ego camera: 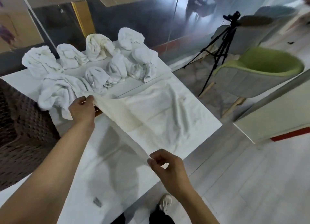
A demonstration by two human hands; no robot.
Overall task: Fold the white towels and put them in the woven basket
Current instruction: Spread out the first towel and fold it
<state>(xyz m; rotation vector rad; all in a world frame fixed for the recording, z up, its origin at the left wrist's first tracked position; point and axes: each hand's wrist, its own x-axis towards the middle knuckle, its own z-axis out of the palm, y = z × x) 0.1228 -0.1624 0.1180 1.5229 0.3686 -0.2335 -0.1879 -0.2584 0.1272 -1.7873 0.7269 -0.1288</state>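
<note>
— Both hands have the same white towel (156, 113), as we see it: our left hand (82, 109) pinches one corner up near the heap, and our right hand (165, 165) pinches the other corner close to the near edge of the desk (80, 187), fingers curled on the cloth.

— Agreed. Between the two grips the edge is lifted and taut, while the rest of that towel lies spread and wrinkled on the desk to the right.

— And the others?

— We count a pile of crumpled white towels (90, 61) at the far end of the desk, bunched in lumps, one of them just beside our left hand.

— The woven basket (21, 123) stands at the left, dark brown, against the side of the desk. We cannot see inside it.

— Off to the right we have a green chair (261, 69) and a black tripod (216, 51) on the floor, well apart from the desk. A shoe (166, 203) shows below the desk's near edge.
</note>
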